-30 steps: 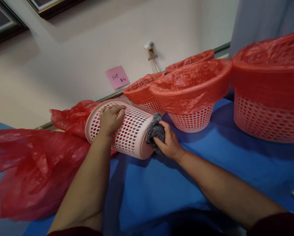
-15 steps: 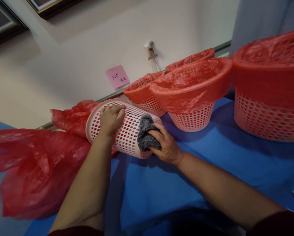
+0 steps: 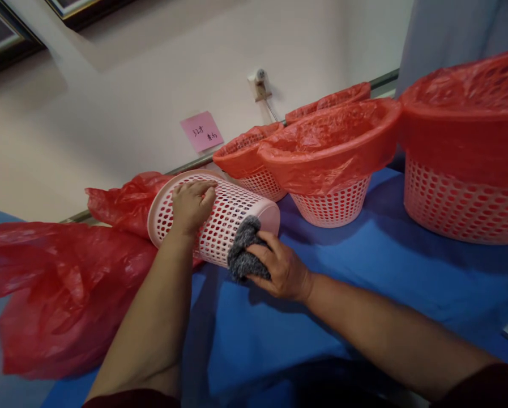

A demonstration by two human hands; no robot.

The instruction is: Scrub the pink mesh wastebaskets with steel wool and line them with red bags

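A pale pink perforated basket (image 3: 226, 218) lies on its side on the blue table (image 3: 364, 272), its mouth turned to the left. My left hand (image 3: 191, 205) grips the top of its wall near the rim, fingers curled over the holes. My right hand (image 3: 279, 266) is closed on a grey cloth (image 3: 243, 255) and presses it against the lower edge of the basket's base end.
Loose red plastic bags (image 3: 62, 289) lie at the left. Several pink baskets lined with red bags (image 3: 334, 153) stand along the back, a large one (image 3: 466, 147) at the right. A pink note (image 3: 201, 131) and a socket (image 3: 260, 82) are on the wall.
My right hand has dragged the grey cloth from the right end of the basket's base leftward and down to its lower front edge. My left hand and the basket stay put.
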